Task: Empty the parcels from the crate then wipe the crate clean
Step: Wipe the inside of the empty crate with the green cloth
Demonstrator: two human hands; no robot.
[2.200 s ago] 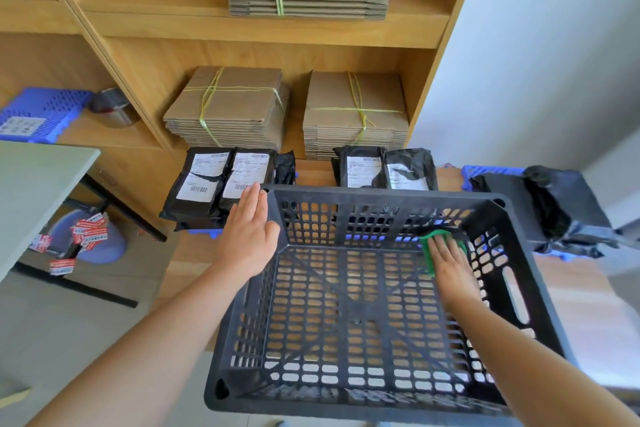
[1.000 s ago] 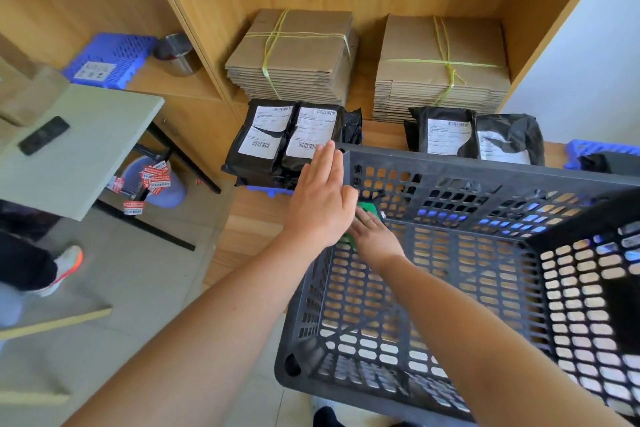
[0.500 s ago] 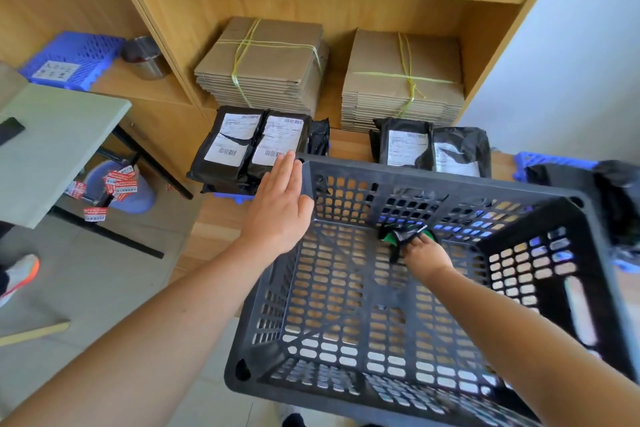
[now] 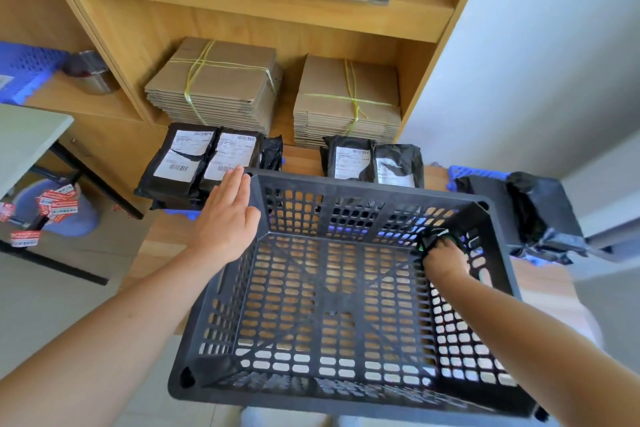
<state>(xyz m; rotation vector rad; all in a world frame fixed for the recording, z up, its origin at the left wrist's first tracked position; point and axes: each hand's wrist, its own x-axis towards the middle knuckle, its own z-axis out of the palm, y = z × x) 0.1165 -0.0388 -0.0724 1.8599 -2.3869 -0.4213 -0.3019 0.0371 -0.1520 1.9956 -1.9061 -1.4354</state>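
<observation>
A black slotted plastic crate sits in front of me with nothing but my hand and cloth inside. My left hand lies flat with straight fingers against the crate's far left corner. Inside, at the far right corner, my right hand grips a green and black cloth against the crate. Black parcels with white labels lie in a pile beyond the crate on the left. Two more parcels lie behind its far rim, and a bulky black parcel sits to the right.
A wooden shelf unit holds tied bundles of flat cardboard. A grey table stands at the left, with a blue bin of red labels under it. A blue crate and a metal tin rest on a left shelf.
My right hand has slid the cloth along the crate's far wall, from the left corner through the middle to the right corner. My left hand stays flat on the far left corner.
</observation>
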